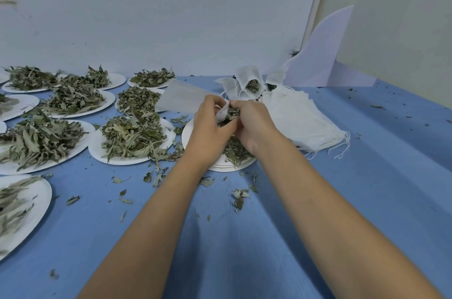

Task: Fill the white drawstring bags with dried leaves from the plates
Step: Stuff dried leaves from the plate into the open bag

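1. Holding a white drawstring bag (222, 114) at the centre of the frame, the left hand (210, 127) pinches the cloth at its open mouth with curled fingers
2. The right hand (254, 125) sits tight against the left, the two touching, and its fingers are curled around a clump of dried leaves (231, 112) right at the bag's mouth
3. Both hands hover over a white plate (221, 167) just below centre; only a thin layer of leaves shows on it, and more rims show beneath it, as of a stack
4. Just right of the hands, a pile of empty bags (303, 125) lies flat on the blue table cover (244, 249), with loose strings trailing from its lower right edge
5. Above centre, a cluster of filled bags (252, 83) stands bunched together, and one gaping mouth shows leaves inside
6. A flat white sheet (181, 98) lies up and left of the hands, overlapping the edge of a plate; I cannot tell whether it is another bag
7. Across the left half of the frame are many heaped plates (133, 137), each a white disc piled with grey-green leaves, some cut off by the left edge
8. Stray leaf bits (239, 197) dot the cover below and around the centre plate, with finer crumbs toward the right edge
9. At the upper right, a curved white board (322, 54) stands on the table near the pale wall (171, 17)
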A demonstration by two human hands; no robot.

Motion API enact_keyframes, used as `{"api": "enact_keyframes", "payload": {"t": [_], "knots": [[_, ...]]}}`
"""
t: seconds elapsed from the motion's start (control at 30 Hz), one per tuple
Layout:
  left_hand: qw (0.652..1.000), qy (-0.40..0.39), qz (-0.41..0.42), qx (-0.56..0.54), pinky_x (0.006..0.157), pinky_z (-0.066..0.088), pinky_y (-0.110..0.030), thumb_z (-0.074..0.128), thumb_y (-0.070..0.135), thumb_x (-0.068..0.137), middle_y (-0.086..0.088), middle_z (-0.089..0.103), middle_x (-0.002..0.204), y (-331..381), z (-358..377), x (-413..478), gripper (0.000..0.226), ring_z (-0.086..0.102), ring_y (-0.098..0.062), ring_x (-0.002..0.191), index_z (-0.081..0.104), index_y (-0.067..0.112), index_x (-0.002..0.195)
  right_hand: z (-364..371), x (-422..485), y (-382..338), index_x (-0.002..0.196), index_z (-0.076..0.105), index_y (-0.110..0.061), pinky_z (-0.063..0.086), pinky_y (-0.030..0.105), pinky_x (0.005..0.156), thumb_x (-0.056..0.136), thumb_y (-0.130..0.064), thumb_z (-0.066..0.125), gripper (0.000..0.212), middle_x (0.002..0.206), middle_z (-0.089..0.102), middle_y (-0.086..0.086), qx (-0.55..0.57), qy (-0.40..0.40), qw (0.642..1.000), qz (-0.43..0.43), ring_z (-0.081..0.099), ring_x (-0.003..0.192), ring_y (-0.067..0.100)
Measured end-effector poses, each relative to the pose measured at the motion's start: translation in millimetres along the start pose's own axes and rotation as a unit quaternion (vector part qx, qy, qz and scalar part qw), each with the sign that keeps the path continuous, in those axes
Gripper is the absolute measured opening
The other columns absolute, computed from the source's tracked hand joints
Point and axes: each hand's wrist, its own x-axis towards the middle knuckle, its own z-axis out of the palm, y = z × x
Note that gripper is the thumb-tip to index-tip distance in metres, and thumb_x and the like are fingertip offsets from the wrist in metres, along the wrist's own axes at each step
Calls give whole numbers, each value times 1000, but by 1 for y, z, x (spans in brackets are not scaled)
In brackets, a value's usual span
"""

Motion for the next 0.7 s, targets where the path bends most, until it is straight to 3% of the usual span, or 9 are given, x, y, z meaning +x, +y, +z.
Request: {"api": "enact_keyframes", "payload": {"t": [0.13, 0.23, 0.33, 0.47, 0.6, 0.7], "knots": [[999, 40, 10, 19, 79, 49, -39, 63, 11, 87, -6, 50, 96, 0, 0, 1, 24, 53, -21, 87, 45, 27, 91, 6, -3, 1, 68, 51, -4, 47, 37, 69, 97, -4, 41, 31, 50, 57, 9, 20, 15, 1000, 0, 55, 56, 23], [998, 61, -11, -1, 64, 47, -18, 69, 14, 83, 2, 53, 89, -1, -1, 2, 27, 53, -2, 69, 47, 30, 88, 11, -7, -5, 91, 54, 4, 49, 32, 63, 100, -20, 39, 30, 75, 59, 18, 82, 4, 995, 62, 56, 62, 24], [996, 79, -32, -7, 56, 45, -12, 74, 14, 79, 9, 52, 80, -4, -1, 1, 29, 50, 7, 56, 49, 27, 88, 7, -9, -8, 113, 52, 5, 48, 32, 66, 99, -34, 36, 44, 96, 56, 23, 116, -8, 987, 106, 56, 71, 27], [993, 105, -40, -30, 54, 45, -13, 74, 11, 78, 9, 51, 78, -5, -4, 3, 33, 49, 6, 55, 47, 30, 84, 5, -12, -10, 109, 53, 10, 50, 34, 73, 101, -35, 28, 51, 90, 59, 24, 92, -36, 989, 110, 59, 76, 29], [992, 120, -36, -28, 55, 45, -19, 73, 10, 78, 8, 49, 78, -4, -6, 4, 34, 48, -4, 58, 47, 30, 84, 13, -10, -10, 99, 58, 0, 50, 32, 73, 102, -31, 33, 39, 87, 61, 18, 37, -9, 996, 84, 60, 74, 25], [990, 131, -34, -33, 53, 44, -18, 71, 8, 78, 6, 50, 77, -4, -6, 3, 32, 46, -4, 56, 47, 29, 84, 14, -7, -6, 91, 58, -9, 48, 31, 70, 100, -31, 40, 30, 78, 64, 8, -64, 4, 997, 51, 60, 71, 20]]}}
